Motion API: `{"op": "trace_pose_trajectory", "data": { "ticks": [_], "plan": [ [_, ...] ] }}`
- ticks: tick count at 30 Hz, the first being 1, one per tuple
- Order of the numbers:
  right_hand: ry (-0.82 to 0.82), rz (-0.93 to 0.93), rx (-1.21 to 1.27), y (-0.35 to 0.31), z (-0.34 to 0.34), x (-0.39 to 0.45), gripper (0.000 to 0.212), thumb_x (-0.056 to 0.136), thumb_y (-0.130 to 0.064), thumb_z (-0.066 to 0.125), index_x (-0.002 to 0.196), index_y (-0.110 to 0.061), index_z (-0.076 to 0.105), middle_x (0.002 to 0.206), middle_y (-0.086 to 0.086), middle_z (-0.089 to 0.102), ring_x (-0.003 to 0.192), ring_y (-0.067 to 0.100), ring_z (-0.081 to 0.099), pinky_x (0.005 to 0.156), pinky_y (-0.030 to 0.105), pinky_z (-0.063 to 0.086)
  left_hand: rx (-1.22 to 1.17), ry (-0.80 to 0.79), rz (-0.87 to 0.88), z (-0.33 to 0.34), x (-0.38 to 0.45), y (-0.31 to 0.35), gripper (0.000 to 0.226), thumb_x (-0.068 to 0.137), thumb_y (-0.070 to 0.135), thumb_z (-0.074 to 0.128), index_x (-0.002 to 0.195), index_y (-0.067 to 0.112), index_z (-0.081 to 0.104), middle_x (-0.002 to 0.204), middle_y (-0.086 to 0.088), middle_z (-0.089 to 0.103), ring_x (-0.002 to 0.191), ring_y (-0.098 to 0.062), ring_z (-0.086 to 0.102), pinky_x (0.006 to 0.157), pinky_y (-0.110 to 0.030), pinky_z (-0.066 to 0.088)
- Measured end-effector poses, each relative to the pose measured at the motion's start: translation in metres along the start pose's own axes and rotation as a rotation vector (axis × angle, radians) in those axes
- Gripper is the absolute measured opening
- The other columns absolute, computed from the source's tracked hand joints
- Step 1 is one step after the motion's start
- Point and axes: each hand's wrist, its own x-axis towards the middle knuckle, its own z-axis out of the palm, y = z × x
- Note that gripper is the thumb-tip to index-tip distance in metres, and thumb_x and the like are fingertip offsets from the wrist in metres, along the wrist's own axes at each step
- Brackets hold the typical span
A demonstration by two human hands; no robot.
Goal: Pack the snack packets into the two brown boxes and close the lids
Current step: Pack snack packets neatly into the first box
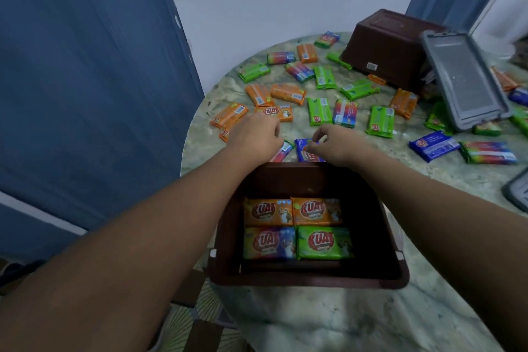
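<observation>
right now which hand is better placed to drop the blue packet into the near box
Right. The right hand already pinches the blue packet, just beyond the far rim of the near brown box. The left hand is at a rainbow packet beside it.

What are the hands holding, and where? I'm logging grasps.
Right hand pinches the blue packet at its top edge. Whether the left hand holds anything cannot be told.

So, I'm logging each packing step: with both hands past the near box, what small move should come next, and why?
Probably lift the blue packet pinched by the right hand back into the near brown box; only four packets line its bottom.
</observation>
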Motion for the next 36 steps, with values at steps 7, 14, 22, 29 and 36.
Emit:
{"op": "trace_pose_trajectory", "data": {
  "ticks": [7, 14, 22, 29, 36],
  "plan": [
    [-0.233, 0.171, -0.125, -0.001, 0.011, 0.041, 0.078, 0.085, -0.054, 0.075, 0.145, -0.013, 0.047, 0.145, 0.015, 0.053, 0.127, 0.033, 0.053, 0.090, 0.034, 0.042, 0.126, -0.299, -0.024, 0.035, 0.046, -0.004, 0.037, 0.088, 0.050, 0.067, 0.108, 0.019, 0.062, 0.113, -0.007, 0.064, 0.107, -0.030, 0.059, 0.072, -0.035, 0.047],
    [-0.298, 0.259, -0.159, -0.002, 0.035, 0.074, 0.106, 0.078, -0.061, 0.080, 0.151, -0.006, 0.027, 0.145, 0.020, 0.051, 0.125, 0.038, 0.056, 0.099, 0.040, 0.049, 0.127, -0.450, -0.170, 0.078, 0.061, -0.019, 0.084, 0.077, 0.057, 0.078, 0.140, 0.014, 0.043, 0.138, -0.014, 0.051, 0.126, -0.033, 0.051, 0.087, -0.038, 0.045],
    [-0.237, 0.338, -0.236, -0.001, 0.066, 0.093, 0.117, 0.076, -0.056, 0.081, 0.157, -0.014, 0.007, 0.147, 0.027, 0.033, 0.125, 0.043, 0.051, 0.082, 0.046, 0.049, 0.061, -0.455, -0.276, 0.096, 0.062, -0.017, 0.091, 0.077, 0.049, 0.082, 0.145, 0.010, 0.035, 0.145, -0.017, 0.038, 0.126, -0.033, 0.051, 0.089, -0.038, 0.047],
    [-0.035, 0.243, -0.155, -0.007, 0.047, 0.079, 0.091, 0.087, -0.069, 0.058, 0.146, -0.002, 0.041, 0.144, 0.024, 0.041, 0.134, 0.040, 0.042, 0.114, 0.048, 0.031, -0.041, -0.284, -0.265, 0.073, 0.055, -0.019, 0.107, 0.073, 0.055, 0.083, 0.148, 0.007, 0.024, 0.138, -0.018, 0.044, 0.119, -0.033, 0.053, 0.085, -0.040, 0.050],
    [0.299, 0.049, -0.002, -0.019, 0.019, 0.030, 0.076, 0.082, -0.055, 0.066, 0.134, -0.008, 0.037, 0.132, 0.016, 0.047, 0.109, 0.039, 0.058, 0.073, 0.039, 0.041, -0.137, 0.120, -0.105, 0.028, 0.023, -0.015, 0.075, 0.077, 0.049, 0.076, 0.130, 0.015, 0.035, 0.116, -0.009, 0.054, 0.102, -0.031, 0.058, 0.070, -0.037, 0.040]
  ]
}}
